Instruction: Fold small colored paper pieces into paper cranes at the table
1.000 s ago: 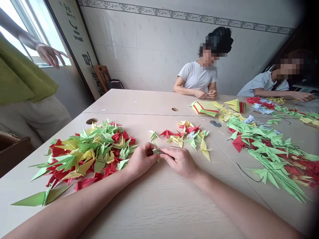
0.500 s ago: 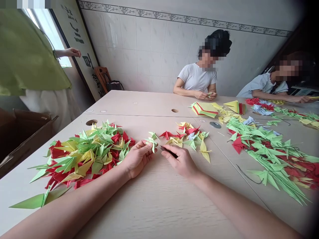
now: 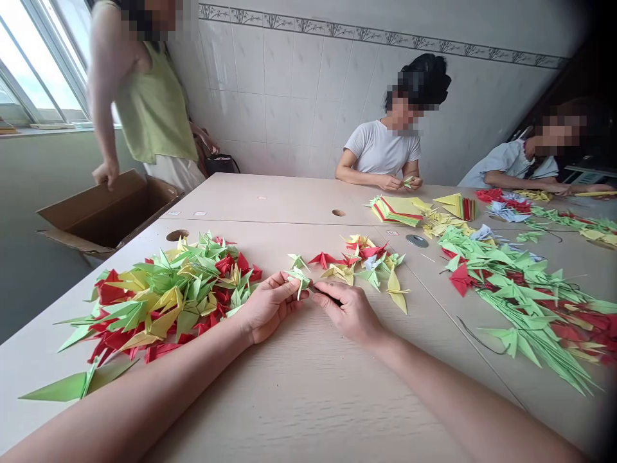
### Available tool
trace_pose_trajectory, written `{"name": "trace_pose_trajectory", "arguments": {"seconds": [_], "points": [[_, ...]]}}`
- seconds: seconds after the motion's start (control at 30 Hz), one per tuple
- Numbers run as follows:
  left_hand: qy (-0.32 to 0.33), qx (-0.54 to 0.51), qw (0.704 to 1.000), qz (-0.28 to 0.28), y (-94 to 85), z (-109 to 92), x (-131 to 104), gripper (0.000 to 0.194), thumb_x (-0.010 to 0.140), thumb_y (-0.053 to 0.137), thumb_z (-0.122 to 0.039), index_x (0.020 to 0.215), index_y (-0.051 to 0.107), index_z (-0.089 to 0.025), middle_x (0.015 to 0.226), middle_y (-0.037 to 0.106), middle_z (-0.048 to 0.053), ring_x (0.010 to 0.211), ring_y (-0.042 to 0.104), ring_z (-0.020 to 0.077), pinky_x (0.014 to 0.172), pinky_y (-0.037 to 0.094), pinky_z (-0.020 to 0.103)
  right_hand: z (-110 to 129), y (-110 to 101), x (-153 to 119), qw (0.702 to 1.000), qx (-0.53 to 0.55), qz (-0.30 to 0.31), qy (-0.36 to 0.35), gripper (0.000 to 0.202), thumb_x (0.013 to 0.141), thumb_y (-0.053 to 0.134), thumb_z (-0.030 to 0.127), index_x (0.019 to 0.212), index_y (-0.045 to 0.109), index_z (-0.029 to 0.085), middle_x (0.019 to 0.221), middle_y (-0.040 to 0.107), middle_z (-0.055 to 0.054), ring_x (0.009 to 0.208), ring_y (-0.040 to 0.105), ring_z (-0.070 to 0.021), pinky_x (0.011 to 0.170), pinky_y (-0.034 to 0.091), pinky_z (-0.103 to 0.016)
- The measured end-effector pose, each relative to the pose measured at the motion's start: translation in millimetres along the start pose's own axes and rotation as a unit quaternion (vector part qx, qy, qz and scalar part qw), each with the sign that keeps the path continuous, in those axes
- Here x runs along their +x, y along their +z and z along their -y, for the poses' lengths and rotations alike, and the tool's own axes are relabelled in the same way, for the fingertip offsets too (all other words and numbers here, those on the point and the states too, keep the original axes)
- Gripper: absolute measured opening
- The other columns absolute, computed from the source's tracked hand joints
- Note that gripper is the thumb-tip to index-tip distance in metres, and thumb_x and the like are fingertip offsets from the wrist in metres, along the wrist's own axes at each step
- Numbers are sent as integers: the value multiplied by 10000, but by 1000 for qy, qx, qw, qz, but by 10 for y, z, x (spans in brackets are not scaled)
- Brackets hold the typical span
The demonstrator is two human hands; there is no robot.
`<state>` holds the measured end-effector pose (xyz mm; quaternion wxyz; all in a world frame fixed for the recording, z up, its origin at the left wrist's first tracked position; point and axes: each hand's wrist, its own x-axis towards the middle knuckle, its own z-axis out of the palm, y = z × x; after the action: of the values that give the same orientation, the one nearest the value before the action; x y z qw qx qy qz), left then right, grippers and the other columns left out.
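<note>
Between the fingertips of my left hand (image 3: pixel 270 308) is a small light green folded paper crane (image 3: pixel 299 279). My right hand (image 3: pixel 348 310) grips a thin dark tool (image 3: pixel 328 295), whose tip touches or nearly touches the crane. Just behind the held crane lies another green folded piece (image 3: pixel 297 261). A small group of red, yellow, green and blue cranes (image 3: pixel 354 256) lies beyond my right hand. Left of my left hand is a big heap of green, red and yellow cranes (image 3: pixel 164 296), with a larger green one (image 3: pixel 62 388) near my left forearm.
Strung green and red cranes (image 3: pixel 520 289) cover the table's right side, near stacked coloured paper (image 3: pixel 395 211) and a metal disc (image 3: pixel 416 241). Two people sit across the table. At the left a standing person's hand (image 3: pixel 107 173) holds a cardboard box (image 3: pixel 110 212).
The standing person has moved back and to the right, and one hand is now on the box, which has shifted. My right hand's tool tip has come closer to the held crane.
</note>
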<state>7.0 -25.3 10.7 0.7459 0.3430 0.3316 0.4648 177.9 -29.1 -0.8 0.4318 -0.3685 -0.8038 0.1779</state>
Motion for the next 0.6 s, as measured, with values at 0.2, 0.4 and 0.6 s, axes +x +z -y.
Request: {"name": "trace_pose_trajectory", "arguments": {"seconds": [0.2, 0.4, 0.6], "points": [[3, -2, 1000, 1, -7, -4, 16, 134, 746, 642, -190, 733, 513, -158, 782, 592, 7, 709, 570, 96, 658, 440, 213, -12, -1, 6, 1000, 9, 12, 7, 170, 869, 495, 245, 873, 663, 219, 808, 665, -47, 737, 608, -199, 678, 503, -333], [18, 9, 999, -27, 23, 16, 6, 193, 704, 680, -218, 727, 498, -159, 737, 573, -14, 656, 542, 79, 638, 425, 210, -71, 26, -14, 991, 82, -37, 101, 184, 781, 601, 309, 916, 624, 186, 776, 647, -29, 700, 599, -164, 611, 494, -269], [68, 172, 983, 21, 46, 100, -6, 221, 690, 686, -248, 778, 513, -143, 704, 563, -18, 633, 492, 70, 629, 394, 210, -98, 42, -27, 981, 155, -28, 117, 164, 772, 604, 322, 849, 599, 177, 774, 610, -26, 703, 573, -155, 621, 480, -264]]}}
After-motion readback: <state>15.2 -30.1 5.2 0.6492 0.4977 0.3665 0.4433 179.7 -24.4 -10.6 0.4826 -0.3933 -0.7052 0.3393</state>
